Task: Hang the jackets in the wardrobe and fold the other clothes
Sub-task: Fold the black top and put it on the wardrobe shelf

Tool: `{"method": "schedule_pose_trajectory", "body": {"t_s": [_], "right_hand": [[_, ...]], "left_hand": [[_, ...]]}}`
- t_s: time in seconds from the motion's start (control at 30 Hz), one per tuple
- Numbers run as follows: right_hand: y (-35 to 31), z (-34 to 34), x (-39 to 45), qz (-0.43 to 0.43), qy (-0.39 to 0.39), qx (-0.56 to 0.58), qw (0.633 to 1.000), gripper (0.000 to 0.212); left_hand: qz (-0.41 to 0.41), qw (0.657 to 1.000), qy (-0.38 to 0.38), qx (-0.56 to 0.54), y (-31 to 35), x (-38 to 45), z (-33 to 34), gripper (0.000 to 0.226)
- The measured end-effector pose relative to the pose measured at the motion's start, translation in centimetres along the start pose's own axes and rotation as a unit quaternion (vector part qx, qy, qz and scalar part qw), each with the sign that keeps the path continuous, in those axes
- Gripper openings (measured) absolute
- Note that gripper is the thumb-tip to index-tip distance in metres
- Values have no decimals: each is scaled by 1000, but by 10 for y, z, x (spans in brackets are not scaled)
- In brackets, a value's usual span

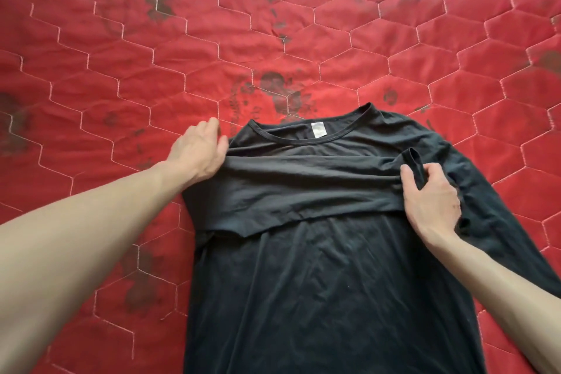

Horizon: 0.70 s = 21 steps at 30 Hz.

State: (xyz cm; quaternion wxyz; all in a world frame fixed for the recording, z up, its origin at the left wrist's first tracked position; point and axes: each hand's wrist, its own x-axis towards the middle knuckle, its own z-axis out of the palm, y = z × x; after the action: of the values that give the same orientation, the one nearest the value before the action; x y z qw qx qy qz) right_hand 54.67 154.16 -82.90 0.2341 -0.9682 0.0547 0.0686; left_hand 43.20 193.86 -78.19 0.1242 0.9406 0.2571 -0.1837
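Right hand [431,194] first: thumb and curled fingers pinch the cuff end of the folded sleeve [303,173], pinning it near the right shoulder of the black long-sleeved top [318,282]. Left hand [198,150] sits at the opposite shoulder, fingers loosely extended and slightly bent, resting along the fold edge; whether it actually grips cloth, I can't tell. Between the two hands that sleeve runs straight across the chest, side to side, a flat band just below the neckline [312,130] with its small white label [317,132]. The top lies face up on the red quilted bedspread [121,55], collar away from the person, hem running out of view towards them, so its long axis points straight ahead. The other sleeve [498,209] trails out to the right, unfolded, just beyond the right hand. That's the nearer hand for it, and judging by the layout, that sleeve comes across next. No jackets or wardrobe in sight.
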Motion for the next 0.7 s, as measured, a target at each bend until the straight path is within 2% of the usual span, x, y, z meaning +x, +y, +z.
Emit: {"method": "schedule_pose_trajectory", "body": {"t_s": [0.1, 0.2, 0.27, 0.33, 0.43, 0.5, 0.6, 0.7], "right_hand": [[2, 2, 4, 5, 26, 1, 1000, 32], [6, 2, 5, 10, 58, -2, 998, 29], [9, 2, 4, -17, 54, -2, 998, 27], [14, 4, 4, -64, 44, -16, 997, 28], [22, 2, 2, -90, 44, -11, 995, 38], [27, -2, -6, -94, 60, 2, 994, 39], [47, -11, -19, -102, 85, -22, 991, 39], [84, -26, -26, -84, 58, -54, 993, 50]], "left_hand": [[5, 996, -68, 63, 15, 13, 4, 30], [32, 996, -1, 82, 16, 27, 0, 25], [5, 996, 56, 67, 10, 34, -5, 26], [-32, 996, 68, 46, 4, 37, -5, 27], [-58, 992, 99, 46, 7, 23, 9, 31], [-29, 987, 149, 48, 19, 3, 25, 35], [74, 978, 187, 49, 48, -29, 52, 43], [183, 968, 156, 72, 85, -56, 79, 52]]}}
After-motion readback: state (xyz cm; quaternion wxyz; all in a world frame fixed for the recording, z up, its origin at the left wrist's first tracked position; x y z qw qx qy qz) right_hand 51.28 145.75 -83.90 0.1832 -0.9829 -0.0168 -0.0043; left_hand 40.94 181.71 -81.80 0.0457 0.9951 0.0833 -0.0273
